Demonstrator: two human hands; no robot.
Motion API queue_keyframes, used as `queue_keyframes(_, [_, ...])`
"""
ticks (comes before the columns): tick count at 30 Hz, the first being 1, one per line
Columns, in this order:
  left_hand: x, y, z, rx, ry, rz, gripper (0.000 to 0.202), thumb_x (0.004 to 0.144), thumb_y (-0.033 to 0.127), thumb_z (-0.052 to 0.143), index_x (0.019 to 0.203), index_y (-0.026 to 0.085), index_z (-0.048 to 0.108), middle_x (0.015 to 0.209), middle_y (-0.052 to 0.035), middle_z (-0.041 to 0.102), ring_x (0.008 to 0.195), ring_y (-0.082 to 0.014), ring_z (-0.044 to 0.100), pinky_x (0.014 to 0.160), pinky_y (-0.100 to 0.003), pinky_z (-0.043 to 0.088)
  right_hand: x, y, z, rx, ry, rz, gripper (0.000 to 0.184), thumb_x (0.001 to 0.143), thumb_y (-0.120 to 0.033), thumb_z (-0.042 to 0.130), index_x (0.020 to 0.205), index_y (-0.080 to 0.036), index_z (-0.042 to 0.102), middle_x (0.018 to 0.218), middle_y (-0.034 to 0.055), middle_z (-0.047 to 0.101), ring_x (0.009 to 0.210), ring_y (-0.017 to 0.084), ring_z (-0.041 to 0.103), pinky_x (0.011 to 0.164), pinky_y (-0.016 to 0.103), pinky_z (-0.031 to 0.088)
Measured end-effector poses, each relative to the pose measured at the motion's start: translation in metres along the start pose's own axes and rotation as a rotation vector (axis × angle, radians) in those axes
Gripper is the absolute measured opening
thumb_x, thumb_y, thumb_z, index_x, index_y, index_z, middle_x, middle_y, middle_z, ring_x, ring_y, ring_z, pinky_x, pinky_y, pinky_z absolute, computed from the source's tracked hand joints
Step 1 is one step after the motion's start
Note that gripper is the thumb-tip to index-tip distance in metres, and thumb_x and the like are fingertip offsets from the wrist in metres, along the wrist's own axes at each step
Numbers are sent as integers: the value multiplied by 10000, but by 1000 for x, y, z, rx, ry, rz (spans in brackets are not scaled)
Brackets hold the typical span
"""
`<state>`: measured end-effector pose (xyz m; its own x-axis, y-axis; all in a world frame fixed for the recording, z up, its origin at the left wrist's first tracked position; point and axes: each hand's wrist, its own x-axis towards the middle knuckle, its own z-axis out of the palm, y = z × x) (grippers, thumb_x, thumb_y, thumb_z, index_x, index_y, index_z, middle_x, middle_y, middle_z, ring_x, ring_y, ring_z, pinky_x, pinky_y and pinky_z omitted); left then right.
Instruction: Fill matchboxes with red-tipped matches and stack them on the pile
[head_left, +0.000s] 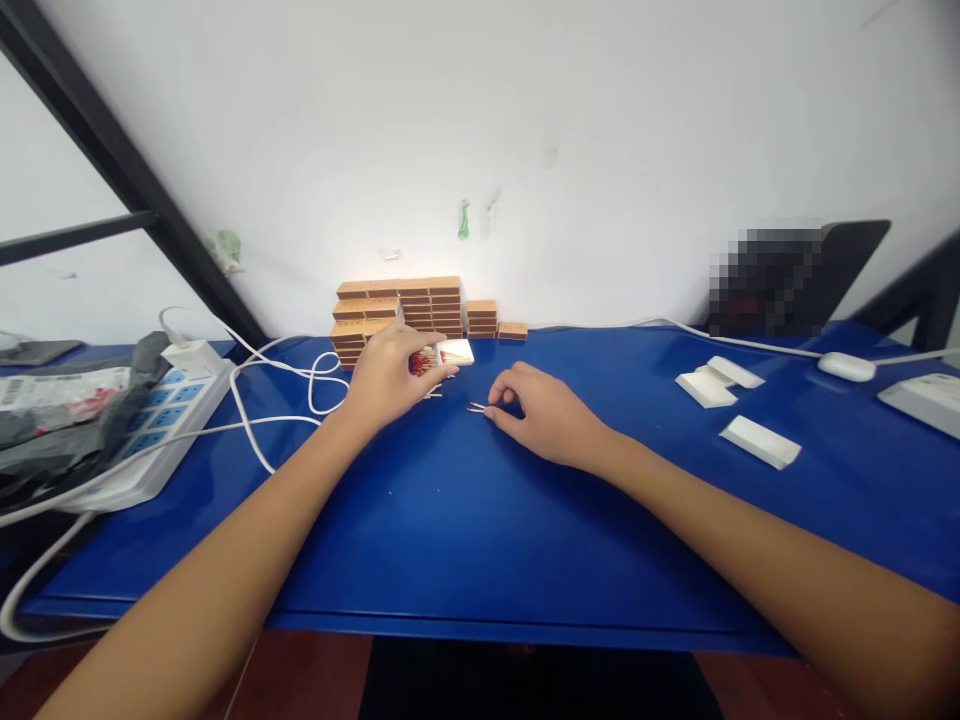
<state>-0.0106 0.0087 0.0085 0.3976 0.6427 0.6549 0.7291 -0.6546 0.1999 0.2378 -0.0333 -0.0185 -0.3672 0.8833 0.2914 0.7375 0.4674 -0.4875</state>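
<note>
My left hand (pixel 386 375) reaches to the stacks, its thumb and forefinger bent around the near and far sides of a small white matchbox tray (pixel 459 350) with some matches in it. Behind those fingers a heap of red-headed matches (pixel 424 362) shows in part. A few loose match sticks (pixel 433 395) lie by the thumb. To the right, my right hand (pixel 544 412) pinches red-tipped matches (pixel 477 407) between thumb and forefinger, low over the blue table, heads pointing left. Its other fingers are curled in.
Stacked matchboxes (pixel 431 305) stand against the wall, with a shorter stack (pixel 481 320) and a single box (pixel 513 330) beside them. White empty trays (pixel 761 442) lie at right. A power strip (pixel 161 425), white cables (pixel 240 400) and a grey plastic bag (pixel 82 410) occupy the left.
</note>
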Motion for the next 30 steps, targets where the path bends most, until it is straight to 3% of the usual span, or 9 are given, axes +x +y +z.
queue_keyframes(8, [0, 6, 0, -37, -65, -5, 349, 863, 386, 883, 1166, 227, 811, 1052, -86, 810, 996, -286, 723, 911, -433, 561, 1, -1, -6, 17, -98, 18, 116, 1013, -197, 654, 906, -195, 699, 987, 55, 663, 830, 184, 615, 768, 321, 441])
queue_keyframes(15, [-5, 15, 9, -141, -56, 55, 385, 824, 420, 917, 1143, 225, 827, 1064, -77, 820, 988, -275, 738, 897, -413, 574, 6, 3, -16, 98, 230, -94, 69, 1006, -216, 647, 949, -203, 683, 959, 49, 645, 826, 191, 589, 750, 317, 437])
queue_keyframes(21, [-8, 27, 16, -247, -35, 106, 387, 825, 416, 918, 1159, 245, 822, 1065, -49, 823, 975, -245, 747, 907, -385, 577, 6, 9, -12, 49, 234, -152, 55, 991, -212, 644, 951, -206, 681, 978, 56, 645, 855, 203, 604, 760, 330, 439])
queue_keyframes(26, [-2, 11, 8, -115, -33, 61, 361, 847, 408, 899, 1145, 221, 818, 1068, -79, 822, 979, -274, 742, 890, -412, 566, 9, 6, -12, 78, 314, -165, 76, 991, -226, 660, 945, -197, 713, 906, 41, 639, 800, 183, 590, 752, 319, 444])
queue_keyframes(28, [1, 3, 2, -37, 20, 3, 358, 863, 410, 882, 1148, 203, 814, 1023, -88, 819, 961, -285, 730, 885, -423, 557, 14, -1, -9, 79, 259, -174, 91, 994, -221, 660, 931, -195, 721, 893, 34, 637, 786, 173, 586, 754, 313, 444])
queue_keyframes(30, [3, -4, -3, 14, 78, -52, 340, 881, 408, 862, 1149, 204, 810, 1026, -86, 820, 984, -292, 721, 910, -432, 546, 21, -10, -1, 64, 120, -202, 76, 990, -210, 672, 947, -193, 732, 938, 38, 647, 803, 165, 599, 771, 308, 451])
